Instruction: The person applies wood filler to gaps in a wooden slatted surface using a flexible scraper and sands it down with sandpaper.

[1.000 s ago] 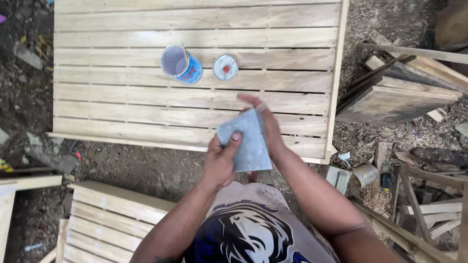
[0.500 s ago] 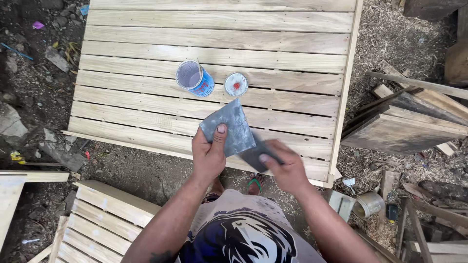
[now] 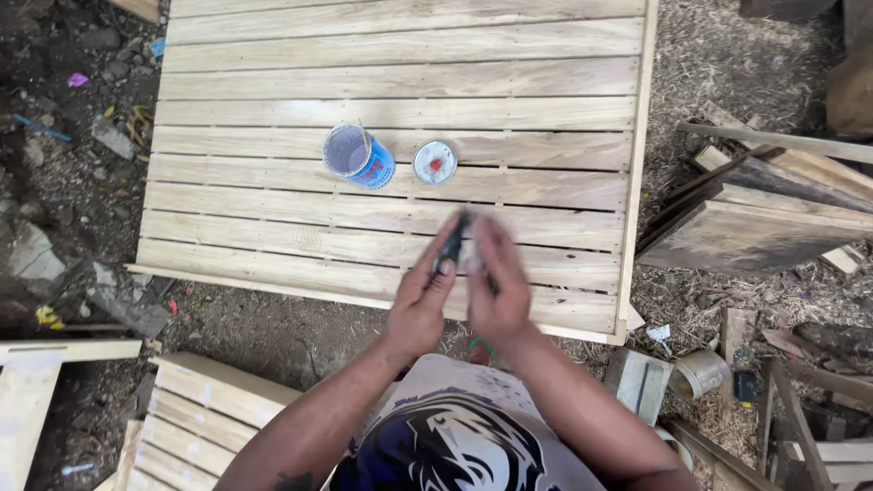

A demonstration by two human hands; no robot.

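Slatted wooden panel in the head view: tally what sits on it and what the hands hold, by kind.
Open blue can: 1
Round lid: 1
Dark folded sheet pressed between the left hand and right hand: 1
Total: 3, all over the slatted wooden panel.

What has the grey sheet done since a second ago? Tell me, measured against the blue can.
Yes, it moved. The grey sheet, earlier spread flat below the blue can, is now folded edge-on between the left hand and right hand.
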